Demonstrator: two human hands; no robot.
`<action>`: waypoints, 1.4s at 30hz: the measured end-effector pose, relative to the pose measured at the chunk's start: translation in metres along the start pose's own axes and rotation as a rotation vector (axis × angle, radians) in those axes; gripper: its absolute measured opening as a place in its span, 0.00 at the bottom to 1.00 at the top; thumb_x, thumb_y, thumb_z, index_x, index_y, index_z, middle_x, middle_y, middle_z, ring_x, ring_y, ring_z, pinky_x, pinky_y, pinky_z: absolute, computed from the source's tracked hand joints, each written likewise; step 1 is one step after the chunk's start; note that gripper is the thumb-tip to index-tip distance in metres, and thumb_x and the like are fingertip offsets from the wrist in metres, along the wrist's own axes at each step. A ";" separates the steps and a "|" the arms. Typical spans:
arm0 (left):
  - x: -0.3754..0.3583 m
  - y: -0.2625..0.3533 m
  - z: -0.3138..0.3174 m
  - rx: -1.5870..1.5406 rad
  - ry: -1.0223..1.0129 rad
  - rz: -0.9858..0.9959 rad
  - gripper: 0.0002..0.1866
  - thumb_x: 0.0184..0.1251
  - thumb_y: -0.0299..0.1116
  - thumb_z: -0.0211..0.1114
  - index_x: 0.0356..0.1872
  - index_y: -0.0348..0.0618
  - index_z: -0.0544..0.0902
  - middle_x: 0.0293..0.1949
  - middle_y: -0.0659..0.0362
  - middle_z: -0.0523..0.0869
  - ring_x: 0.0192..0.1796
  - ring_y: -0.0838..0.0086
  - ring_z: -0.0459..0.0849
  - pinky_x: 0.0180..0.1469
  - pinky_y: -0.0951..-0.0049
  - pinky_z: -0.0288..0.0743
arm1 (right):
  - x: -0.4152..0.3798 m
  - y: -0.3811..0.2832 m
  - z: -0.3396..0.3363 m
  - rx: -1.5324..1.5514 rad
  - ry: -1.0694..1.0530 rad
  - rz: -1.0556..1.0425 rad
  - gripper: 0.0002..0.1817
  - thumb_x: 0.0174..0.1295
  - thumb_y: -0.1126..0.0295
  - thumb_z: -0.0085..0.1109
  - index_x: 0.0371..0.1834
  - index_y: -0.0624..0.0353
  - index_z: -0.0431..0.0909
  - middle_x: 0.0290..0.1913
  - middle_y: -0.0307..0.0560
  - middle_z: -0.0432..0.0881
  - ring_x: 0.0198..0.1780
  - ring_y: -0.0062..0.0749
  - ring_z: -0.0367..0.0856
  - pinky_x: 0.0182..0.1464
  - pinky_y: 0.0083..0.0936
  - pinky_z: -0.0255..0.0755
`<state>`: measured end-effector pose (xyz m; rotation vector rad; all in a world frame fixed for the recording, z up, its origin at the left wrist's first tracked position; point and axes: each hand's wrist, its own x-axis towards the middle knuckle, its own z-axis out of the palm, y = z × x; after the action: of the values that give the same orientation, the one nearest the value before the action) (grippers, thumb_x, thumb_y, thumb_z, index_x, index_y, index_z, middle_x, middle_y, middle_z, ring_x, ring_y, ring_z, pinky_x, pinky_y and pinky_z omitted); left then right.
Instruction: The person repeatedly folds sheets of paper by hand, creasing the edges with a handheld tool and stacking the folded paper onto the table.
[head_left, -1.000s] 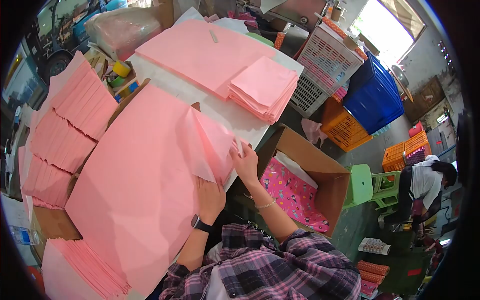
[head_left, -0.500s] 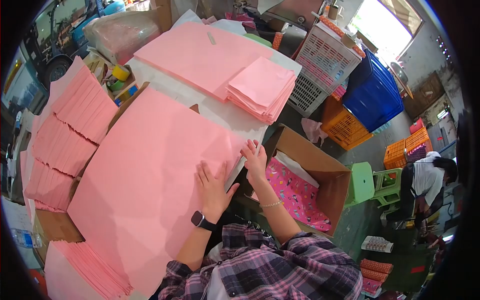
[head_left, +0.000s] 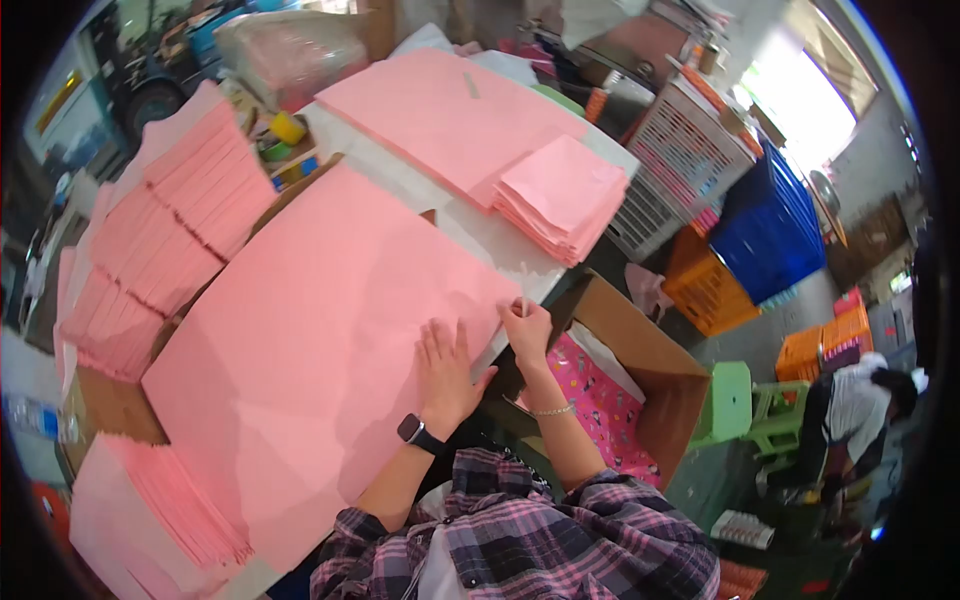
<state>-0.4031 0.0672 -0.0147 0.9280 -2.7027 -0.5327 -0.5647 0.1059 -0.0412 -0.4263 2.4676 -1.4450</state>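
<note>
A large pink paper sheet (head_left: 290, 330) lies spread across the table in front of me. My left hand (head_left: 447, 378), with a watch at the wrist, rests palm down on it near its right edge, fingers stretched out. My right hand (head_left: 527, 328) is closed in a pinch at the sheet's right corner, its fingertips together on the paper edge. Beyond lies a flat pile of large pink sheets (head_left: 430, 125) with a thin greyish strip (head_left: 471, 86) on top. A stack of smaller folded pink sheets (head_left: 560, 195) sits at that pile's right end.
Fanned bundles of pink paper (head_left: 180, 220) rise on the left, with more (head_left: 180, 500) at lower left. A cardboard box (head_left: 660, 375) holding pink printed material (head_left: 600, 410) stands at my right. Behind it are crates (head_left: 680, 150), a blue bin (head_left: 770, 230) and green stools (head_left: 728, 405). Another person (head_left: 860, 410) bends at far right.
My right hand's fingers have gone from spread to pinched together at the sheet's corner. My left hand stays flat on the paper. The whole view has shifted slightly.
</note>
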 end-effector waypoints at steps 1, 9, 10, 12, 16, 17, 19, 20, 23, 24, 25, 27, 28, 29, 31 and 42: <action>0.000 -0.003 0.002 -0.083 0.021 0.000 0.46 0.65 0.51 0.64 0.76 0.37 0.53 0.72 0.28 0.53 0.76 0.37 0.50 0.76 0.44 0.45 | -0.002 -0.002 0.004 -0.001 -0.036 -0.025 0.15 0.61 0.60 0.66 0.41 0.61 0.83 0.36 0.43 0.87 0.35 0.31 0.87 0.27 0.24 0.71; -0.100 -0.115 -0.070 -0.221 0.246 -0.105 0.38 0.67 0.35 0.60 0.74 0.33 0.55 0.73 0.32 0.55 0.76 0.38 0.51 0.76 0.48 0.48 | -0.098 -0.090 0.026 -0.339 -0.076 -0.857 0.12 0.53 0.74 0.63 0.42 0.57 0.79 0.48 0.48 0.85 0.49 0.45 0.85 0.41 0.35 0.80; -0.126 -0.134 -0.084 -0.178 0.265 -0.241 0.37 0.66 0.34 0.60 0.73 0.33 0.57 0.73 0.33 0.56 0.76 0.39 0.53 0.76 0.48 0.49 | -0.109 -0.092 0.032 -0.307 -0.149 -0.967 0.12 0.53 0.74 0.62 0.43 0.57 0.78 0.51 0.47 0.84 0.53 0.45 0.84 0.41 0.35 0.81; -0.181 -0.165 -0.113 -0.034 0.280 -0.470 0.36 0.65 0.32 0.61 0.73 0.34 0.59 0.73 0.34 0.58 0.75 0.40 0.56 0.76 0.50 0.51 | -0.133 -0.097 0.046 -0.300 -0.248 -1.044 0.14 0.52 0.76 0.61 0.43 0.58 0.78 0.50 0.46 0.84 0.53 0.44 0.84 0.42 0.36 0.81; -0.271 -0.202 -0.144 0.113 0.178 -0.670 0.36 0.64 0.32 0.62 0.72 0.34 0.61 0.73 0.35 0.58 0.76 0.41 0.56 0.75 0.51 0.52 | -0.176 -0.097 0.066 -0.323 -0.458 -1.193 0.17 0.48 0.80 0.59 0.44 0.60 0.76 0.47 0.44 0.85 0.54 0.42 0.83 0.42 0.37 0.81; -0.286 -0.204 -0.146 0.130 0.124 -0.710 0.36 0.64 0.33 0.62 0.72 0.34 0.61 0.73 0.35 0.58 0.76 0.41 0.55 0.75 0.51 0.52 | -0.186 -0.095 0.071 -0.330 -0.524 -1.223 0.17 0.47 0.81 0.59 0.44 0.60 0.76 0.47 0.45 0.84 0.56 0.43 0.83 0.42 0.37 0.81; -0.299 -0.208 -0.143 0.145 0.153 -0.718 0.36 0.64 0.33 0.62 0.72 0.34 0.61 0.73 0.35 0.58 0.76 0.41 0.56 0.75 0.51 0.53 | -0.206 -0.090 0.079 -0.327 -0.612 -1.268 0.18 0.46 0.82 0.58 0.44 0.61 0.75 0.48 0.46 0.84 0.57 0.43 0.82 0.41 0.37 0.82; -0.300 -0.211 -0.140 0.159 0.170 -0.690 0.36 0.64 0.34 0.62 0.72 0.34 0.61 0.73 0.35 0.58 0.75 0.41 0.57 0.75 0.52 0.53 | -0.215 -0.086 0.083 -0.350 -0.680 -1.262 0.17 0.47 0.81 0.59 0.44 0.61 0.75 0.51 0.47 0.83 0.59 0.43 0.81 0.39 0.35 0.82; -0.301 -0.208 -0.140 0.175 0.193 -0.679 0.36 0.65 0.34 0.62 0.72 0.35 0.61 0.73 0.35 0.59 0.75 0.42 0.58 0.75 0.52 0.54 | -0.239 -0.067 0.092 -0.407 -0.817 -1.255 0.15 0.50 0.80 0.59 0.43 0.61 0.76 0.56 0.51 0.81 0.63 0.43 0.78 0.36 0.32 0.83; -0.300 -0.208 -0.140 0.181 0.195 -0.679 0.36 0.65 0.34 0.62 0.72 0.34 0.61 0.73 0.35 0.60 0.75 0.42 0.58 0.75 0.53 0.54 | -0.248 -0.059 0.096 -0.392 -0.816 -1.315 0.14 0.51 0.79 0.58 0.43 0.61 0.76 0.57 0.51 0.80 0.64 0.42 0.78 0.35 0.31 0.83; -0.300 -0.209 -0.142 0.189 0.195 -0.676 0.35 0.65 0.33 0.62 0.72 0.34 0.60 0.72 0.35 0.60 0.75 0.43 0.59 0.75 0.53 0.54 | -0.257 -0.052 0.101 -0.376 -0.812 -1.372 0.14 0.51 0.78 0.57 0.43 0.61 0.76 0.58 0.51 0.80 0.64 0.41 0.77 0.35 0.29 0.82; -0.303 -0.217 -0.140 0.133 0.220 -0.681 0.35 0.66 0.33 0.61 0.72 0.34 0.60 0.72 0.35 0.61 0.75 0.43 0.59 0.75 0.54 0.55 | -0.274 -0.049 0.109 -0.358 -0.811 -1.432 0.14 0.52 0.78 0.57 0.43 0.60 0.76 0.58 0.51 0.79 0.65 0.41 0.77 0.34 0.28 0.82; -0.306 -0.221 -0.138 0.079 0.238 -0.678 0.35 0.66 0.33 0.60 0.72 0.33 0.60 0.72 0.35 0.62 0.75 0.44 0.59 0.75 0.55 0.56 | -0.284 -0.054 0.109 -0.360 -0.823 -1.476 0.13 0.52 0.77 0.57 0.42 0.60 0.76 0.57 0.50 0.80 0.64 0.40 0.78 0.34 0.29 0.82; -0.307 -0.222 -0.141 0.026 0.256 -0.674 0.35 0.66 0.32 0.60 0.72 0.33 0.59 0.71 0.36 0.62 0.75 0.45 0.60 0.75 0.56 0.57 | -0.296 -0.058 0.108 -0.360 -0.834 -1.519 0.12 0.51 0.76 0.57 0.41 0.59 0.75 0.55 0.50 0.81 0.63 0.39 0.79 0.33 0.29 0.82; -0.308 -0.224 -0.149 -0.041 0.272 -0.713 0.34 0.67 0.32 0.59 0.72 0.33 0.59 0.71 0.36 0.63 0.75 0.46 0.60 0.75 0.57 0.57 | -0.316 -0.061 0.113 -0.357 -0.849 -1.561 0.12 0.51 0.76 0.57 0.40 0.58 0.75 0.53 0.49 0.82 0.62 0.39 0.80 0.33 0.30 0.82; -0.309 -0.229 -0.164 0.080 0.246 -0.631 0.31 0.66 0.29 0.57 0.69 0.30 0.63 0.71 0.36 0.63 0.74 0.46 0.60 0.75 0.57 0.57 | -0.398 -0.060 0.133 -0.255 -0.866 -1.833 0.12 0.56 0.70 0.55 0.43 0.60 0.77 0.58 0.54 0.80 0.61 0.38 0.81 0.30 0.25 0.79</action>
<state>0.0140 0.0502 0.0082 1.7533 -2.1943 -0.3821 -0.1410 0.1192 -0.0251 -2.9253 1.0768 -0.6738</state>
